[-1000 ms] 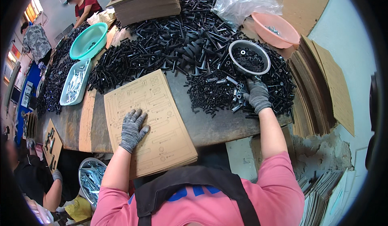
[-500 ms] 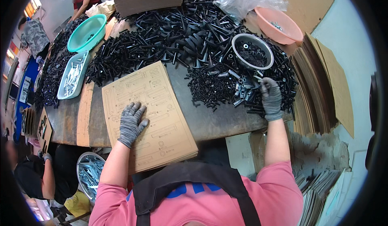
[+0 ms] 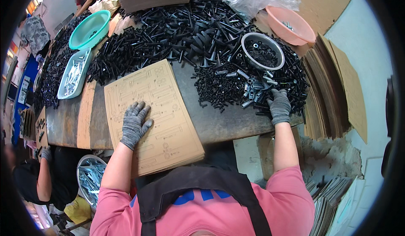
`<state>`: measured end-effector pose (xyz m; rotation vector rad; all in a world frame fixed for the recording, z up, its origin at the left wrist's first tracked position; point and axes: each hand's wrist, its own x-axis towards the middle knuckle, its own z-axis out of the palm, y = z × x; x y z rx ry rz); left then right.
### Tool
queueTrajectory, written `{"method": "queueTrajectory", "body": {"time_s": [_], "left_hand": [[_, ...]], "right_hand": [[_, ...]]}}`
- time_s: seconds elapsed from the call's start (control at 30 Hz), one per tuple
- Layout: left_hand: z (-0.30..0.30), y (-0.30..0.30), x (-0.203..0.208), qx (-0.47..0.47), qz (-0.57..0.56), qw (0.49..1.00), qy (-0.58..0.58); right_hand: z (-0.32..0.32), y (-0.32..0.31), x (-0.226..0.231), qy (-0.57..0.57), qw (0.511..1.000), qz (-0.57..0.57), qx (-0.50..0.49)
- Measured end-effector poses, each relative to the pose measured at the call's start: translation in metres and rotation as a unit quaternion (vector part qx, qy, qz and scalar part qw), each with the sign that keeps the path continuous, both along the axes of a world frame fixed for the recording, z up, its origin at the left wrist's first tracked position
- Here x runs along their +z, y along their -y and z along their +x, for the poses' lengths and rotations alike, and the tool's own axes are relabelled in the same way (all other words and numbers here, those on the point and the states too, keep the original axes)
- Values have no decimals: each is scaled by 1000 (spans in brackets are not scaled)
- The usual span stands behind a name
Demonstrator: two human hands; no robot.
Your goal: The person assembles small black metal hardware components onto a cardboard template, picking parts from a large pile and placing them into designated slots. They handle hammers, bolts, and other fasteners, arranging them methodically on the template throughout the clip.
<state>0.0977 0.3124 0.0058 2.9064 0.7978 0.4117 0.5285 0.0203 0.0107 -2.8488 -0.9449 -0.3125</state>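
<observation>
My left hand (image 3: 136, 124), in a grey knit glove, lies with its fingers stretched out on a stack of printed brown cardboard sheets (image 3: 175, 132). The stack shows line drawings of hardware and overhangs the table's near edge. On the right, my gloved right hand (image 3: 279, 106) reaches to the near edge of a heap of small black bolts (image 3: 217, 90). Its fingers are bent down at the heap, and whatever they hold is hidden. Silver metal sleeves (image 3: 254, 88) lie just left of that hand. Beyond them, a steel bowl (image 3: 280, 63) of small black parts sits on the heap.
Larger black fittings (image 3: 202, 42) cover the table's far side. A pink basin (image 3: 291, 25) stands at back right; a green basin (image 3: 89, 30) and a tray (image 3: 76, 73) of silver parts stand left. Cardboard stacks (image 3: 329, 92) line the right. Co-workers occupy the left side.
My right hand has drawn back slightly toward me from the silver sleeves, and its fingers have dipped lower. My left hand stays flat on the cardboard. The view has shifted slightly.
</observation>
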Motion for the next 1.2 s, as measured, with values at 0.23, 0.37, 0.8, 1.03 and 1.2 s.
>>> {"method": "queueTrajectory", "body": {"time_s": [0.23, 0.37, 0.8, 1.03, 1.2], "left_hand": [[-4, 0, 0, 5, -8, 1000, 25], [0, 4, 7, 34, -108, 989, 99], [69, 12, 50, 35, -577, 806, 129], [78, -41, 44, 5, -129, 988, -78], [91, -55, 34, -27, -142, 985, -98]], "right_hand": [[-8, -14, 6, 77, 977, 158, 118], [-42, -52, 24, -140, 879, 423, 168], [-198, -204, 8, -791, 510, 308, 137], [-186, -215, 3, -398, 800, 317, 318], [-222, -218, 13, -194, 843, 126, 486]]}}
